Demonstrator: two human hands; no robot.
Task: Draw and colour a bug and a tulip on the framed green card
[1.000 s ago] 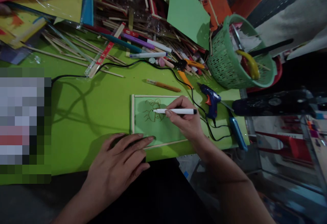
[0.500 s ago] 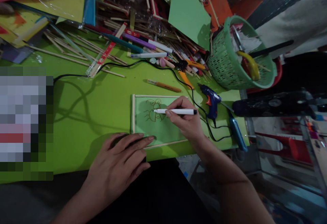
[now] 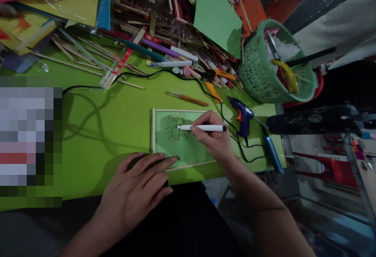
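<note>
A green card (image 3: 194, 151) edged with thin wooden sticks lies near the front of the green table. It bears a line drawing of a crab-like figure (image 3: 178, 128) with round eyes. My right hand (image 3: 213, 135) grips a white marker (image 3: 205, 128) with a dark end, its tip touching the drawing. Part of the card's right side is hidden under this hand. My left hand (image 3: 141, 182) rests flat, fingers stretched out, over the card's lower left corner and the table edge.
A blue glue gun (image 3: 242, 114) with its black cord lies right of the card. Behind the card is a brown pen-like tool (image 3: 189, 98). Markers and wooden sticks (image 3: 88, 55) crowd the back. A green basket (image 3: 255, 69) holding tools stands at the back right.
The marker tip has shifted very slightly to the right on the drawing. My left hand has stayed in place.
</note>
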